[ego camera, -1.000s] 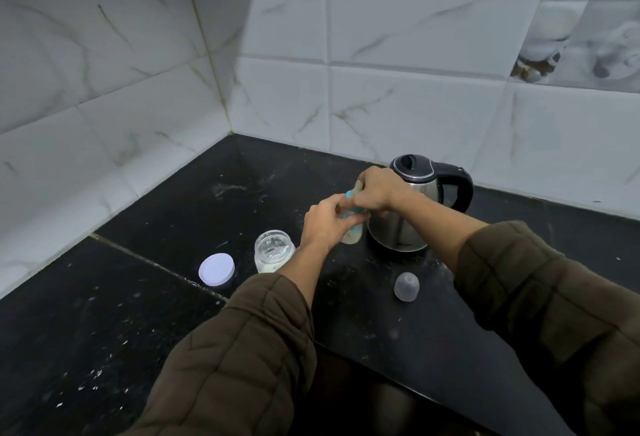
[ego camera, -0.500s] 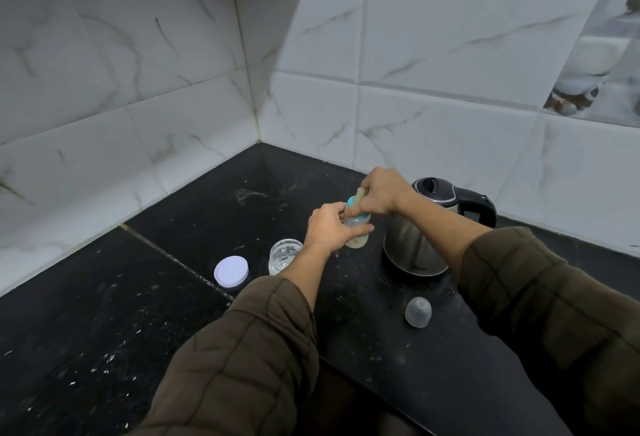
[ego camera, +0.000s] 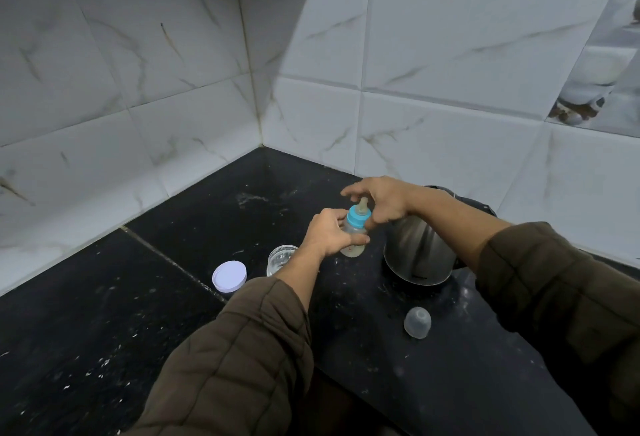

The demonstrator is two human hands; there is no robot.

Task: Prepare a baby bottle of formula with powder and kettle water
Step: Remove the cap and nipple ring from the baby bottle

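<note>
A small baby bottle [ego camera: 354, 245] with a blue collar [ego camera: 359, 216] and a beige teat stands above the black counter, milky liquid in its lower part. My left hand [ego camera: 329, 233] is wrapped round the bottle's body. My right hand [ego camera: 381, 201] is over the top, thumb and fingers on the blue collar, some fingers spread. The steel kettle [ego camera: 420, 252] stands just right of the bottle, its lid and handle mostly hidden by my right forearm. A clear bottle cap [ego camera: 417, 323] lies on the counter in front of the kettle.
An open glass jar [ego camera: 281, 257] stands left of the bottle, partly behind my left wrist. Its white lid [ego camera: 229, 276] lies flat further left. White tiled walls meet in a corner behind. The black counter [ego camera: 104, 349] has pale specks on it.
The view has tilted upward, so everything sits lower in frame. My right hand has loosened on the bottle top; the blue collar and teat now show. Bottle and left hand stay together.
</note>
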